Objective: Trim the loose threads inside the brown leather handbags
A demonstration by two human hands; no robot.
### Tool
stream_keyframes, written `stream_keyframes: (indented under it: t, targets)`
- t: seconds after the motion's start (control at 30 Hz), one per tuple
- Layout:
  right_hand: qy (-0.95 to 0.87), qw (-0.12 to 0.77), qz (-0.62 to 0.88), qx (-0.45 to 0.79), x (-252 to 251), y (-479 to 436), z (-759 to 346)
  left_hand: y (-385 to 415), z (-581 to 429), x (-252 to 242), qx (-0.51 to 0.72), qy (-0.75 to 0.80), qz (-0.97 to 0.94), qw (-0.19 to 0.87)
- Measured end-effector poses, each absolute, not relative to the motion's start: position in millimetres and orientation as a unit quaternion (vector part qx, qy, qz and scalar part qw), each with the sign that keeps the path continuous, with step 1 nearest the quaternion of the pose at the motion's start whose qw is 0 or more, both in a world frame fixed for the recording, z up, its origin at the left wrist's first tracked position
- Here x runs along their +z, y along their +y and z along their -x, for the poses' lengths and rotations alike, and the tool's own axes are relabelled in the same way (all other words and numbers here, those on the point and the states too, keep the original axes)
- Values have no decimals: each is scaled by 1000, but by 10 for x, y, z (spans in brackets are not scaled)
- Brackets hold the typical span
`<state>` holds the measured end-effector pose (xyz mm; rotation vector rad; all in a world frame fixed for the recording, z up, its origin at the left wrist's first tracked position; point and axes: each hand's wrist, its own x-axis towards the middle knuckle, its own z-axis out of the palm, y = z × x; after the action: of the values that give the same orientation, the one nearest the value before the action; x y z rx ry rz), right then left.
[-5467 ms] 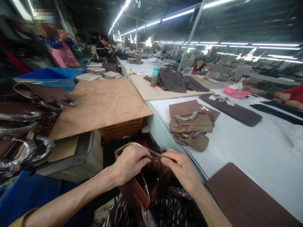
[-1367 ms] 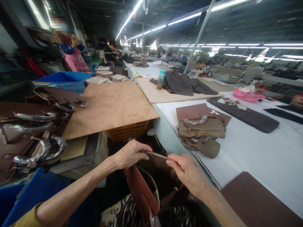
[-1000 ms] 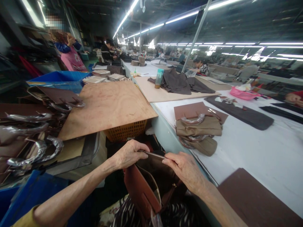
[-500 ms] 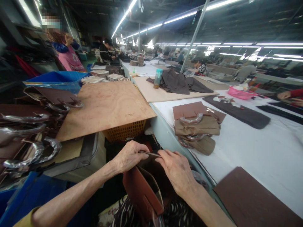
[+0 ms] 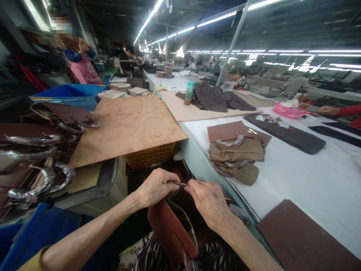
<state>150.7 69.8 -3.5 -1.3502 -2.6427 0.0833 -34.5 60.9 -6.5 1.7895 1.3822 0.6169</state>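
Note:
A brown leather bag [image 5: 169, 229] rests on my lap below the table edge. My left hand [image 5: 154, 186] is closed, pinching the bag's top edge. My right hand [image 5: 209, 202] is closed too, its fingertips gripping the same edge right beside the left hand's. The inside of the bag is hidden behind my hands.
A plywood board [image 5: 126, 126] lies over an orange basket [image 5: 149, 156]. Bags with wrapped handles [image 5: 39, 165] pile up at left. On the white table [image 5: 310, 177] sit stacked tan bags [image 5: 237, 154], a brown panel [image 5: 304, 241], dark cloth [image 5: 214, 99], a bottle [image 5: 188, 92]. Other people work beyond.
My right hand has slid left along the bag's top edge until it nearly touches my left hand. The bag's opening is now pinched narrower.

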Motion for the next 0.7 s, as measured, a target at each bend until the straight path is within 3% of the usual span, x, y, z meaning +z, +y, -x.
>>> stream_keyframes:
  t: [0.23,0.43,0.7]
  targets:
    - [-882,-8,457,120,123,733,-1323,542,277,92,228,535,-709,398]
    - [-890,-34,440,118,353,835,-1436,453,294,328,141,608,-714,318]
    - [-895,-99,434,40,739,839,-1579,774,409,313,193,471,-672,539]
